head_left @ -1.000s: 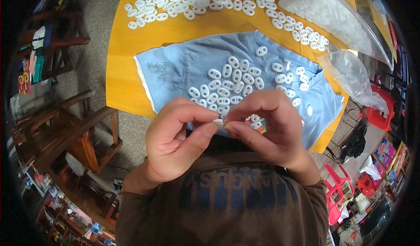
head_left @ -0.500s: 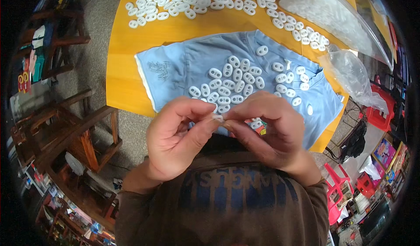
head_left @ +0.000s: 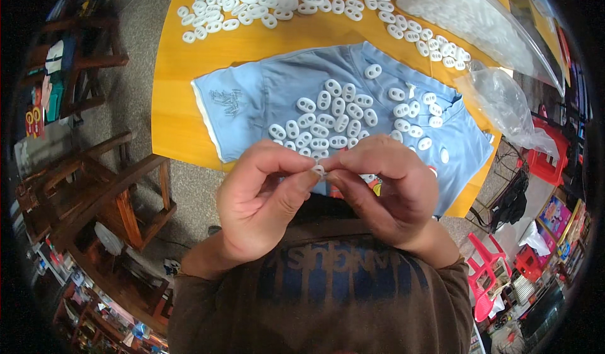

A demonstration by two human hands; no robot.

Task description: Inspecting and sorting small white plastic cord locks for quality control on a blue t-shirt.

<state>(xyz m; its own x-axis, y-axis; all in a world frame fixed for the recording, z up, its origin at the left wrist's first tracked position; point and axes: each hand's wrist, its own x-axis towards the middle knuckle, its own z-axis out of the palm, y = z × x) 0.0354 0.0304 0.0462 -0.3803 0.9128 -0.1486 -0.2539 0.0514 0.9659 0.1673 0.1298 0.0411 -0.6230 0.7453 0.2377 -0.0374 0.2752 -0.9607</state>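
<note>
Between my two hands, close to my chest, is a small white plastic piece [head_left: 319,169], mostly covered by fingertips. My left hand [head_left: 259,199] pinches it from the left with thumb and forefinger. From the other side, the thumb and forefinger of my right hand [head_left: 396,187] meet at the same piece. Just beyond my fingers, a light blue shirt [head_left: 246,111] lies spread out. On it rests a loose group of white oval pieces with two holes each [head_left: 338,107], and a smaller group of similar pieces [head_left: 414,109] lies farther right.
The shirt covers part of a yellow-orange tabletop [head_left: 173,111]. Many more white ovals [head_left: 269,21] line its far side. A big clear bag of white pieces [head_left: 447,14] sits at the back right, near a crumpled clear bag [head_left: 507,111]. Wooden furniture [head_left: 129,212] stands left, a red chair [head_left: 484,278] right.
The view has shifted slightly, so the table and shirt appear a little farther left and up. My fingertips have adjusted slightly around the small white piece, still pinched between both hands.
</note>
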